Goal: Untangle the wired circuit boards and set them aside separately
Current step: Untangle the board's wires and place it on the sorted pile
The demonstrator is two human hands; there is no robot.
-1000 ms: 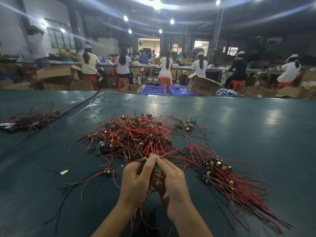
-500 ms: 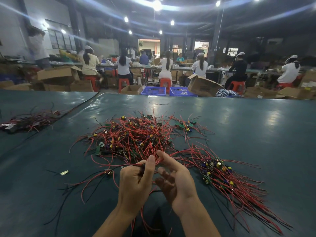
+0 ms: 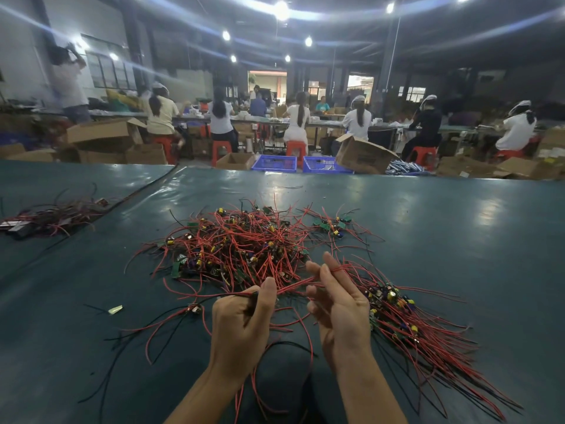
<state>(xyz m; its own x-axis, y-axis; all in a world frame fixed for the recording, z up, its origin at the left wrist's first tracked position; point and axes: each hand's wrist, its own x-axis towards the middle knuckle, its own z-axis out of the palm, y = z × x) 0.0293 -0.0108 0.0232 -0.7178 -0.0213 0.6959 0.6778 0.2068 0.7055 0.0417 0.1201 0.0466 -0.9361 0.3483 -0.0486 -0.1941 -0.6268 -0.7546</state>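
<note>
We are drawing our hands apart. 1 s ago the 2 were closed together at the near edge of the tangle (image 3: pixel 238 249). 0.5 s ago the right one was opening, and now a gap is showing between them with a few red wires (image 3: pixel 293 286) stretching across it.

The left grip (image 3: pixel 241 325) is staying narrow, thumb and curled fingers pinching those wires along with something small and dark. We are guessing it is a board, but it is too small to tell. The right grip (image 3: pixel 342 310) is standing wide, fingers (image 3: pixel 327 260) straight and spread, and the wires are running across them near the tips. We cannot tell whether any finger is actually clamping them.

The tangle is lying on the counter (image 3: pixel 458 240) just beyond both hands, still dense with boards and red leads. To the right, touching the right hand's outer side, a combed bundle (image 3: pixel 412 328) is fanning out toward the near right edge, wires mostly parallel. 1 more loose board (image 3: pixel 195 309) is lying just left of the left hand, its red and black leads trailing toward us.

We are reading the widening gap as 1 piece's leads being slid free of the heap. They are coming taut rather than loose, so we are judging that some strands are still caught in the tangle. This piece is not yet separated, and most of the heap is still waiting.
</note>
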